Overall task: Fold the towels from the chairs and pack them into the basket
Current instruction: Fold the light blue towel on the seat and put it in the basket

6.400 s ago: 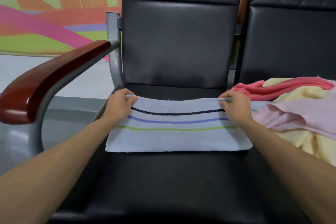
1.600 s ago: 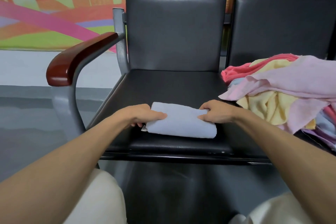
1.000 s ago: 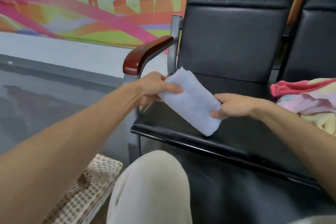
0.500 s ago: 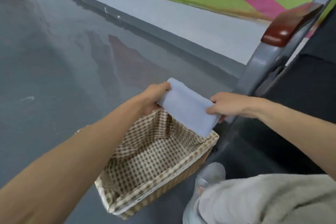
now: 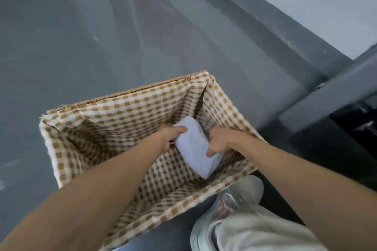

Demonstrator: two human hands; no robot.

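Observation:
A folded white towel (image 5: 193, 149) is down inside the wicker basket (image 5: 126, 92), near its right wall. The basket has a brown-and-white checked lining and stands on the grey floor. My left hand (image 5: 173, 133) grips the towel's far left edge, thumb on top. My right hand (image 5: 219, 142) pinches its right side, fingers curled round the fold. Both forearms reach into the basket from the bottom of the view. The rest of the basket's lined floor is bare. The chairs' seats and the pile of other towels are out of view.
The grey metal frame of the chair (image 5: 336, 91) runs along the right. My leg in light trousers and a pale shoe (image 5: 234, 210) stand right beside the basket's near right corner. Grey floor lies to the left and beyond, with a pale wall at top right.
Both hands carried the folded towel off the chair seat, swung it left and lowered it from above the basket's rim down into the basket. The view tipped downward.

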